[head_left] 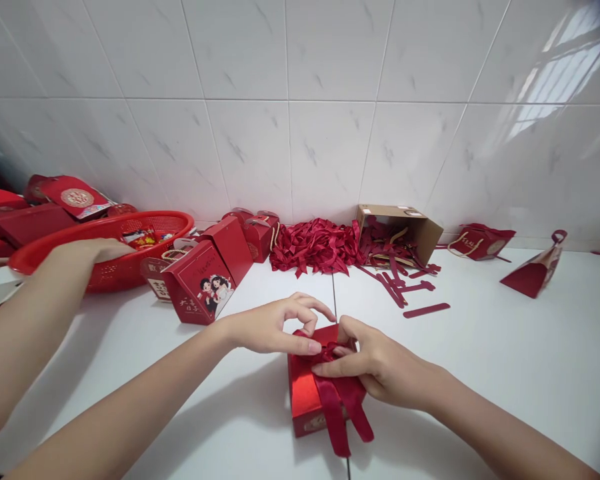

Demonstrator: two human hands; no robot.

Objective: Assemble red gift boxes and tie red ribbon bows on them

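Note:
A small glossy red gift box [305, 393] stands on the white table near the front edge. A dark red ribbon [345, 407] lies over its top and hangs down its front in two tails. My left hand [275, 330] pinches the ribbon at the top of the box, thumb and forefinger closed on a loop. From the right, my right hand [375, 367] rests on the box top with its fingers closed on the same ribbon at the knot.
Another person's arm [40, 313] reaches from the left into a red plastic basket [110, 267] of sweets. Red gift boxes [200, 283] stand beside it. A heap of ribbons [320, 247], a tipped cardboard box [405, 230] and loose strips [425, 310] lie by the tiled wall.

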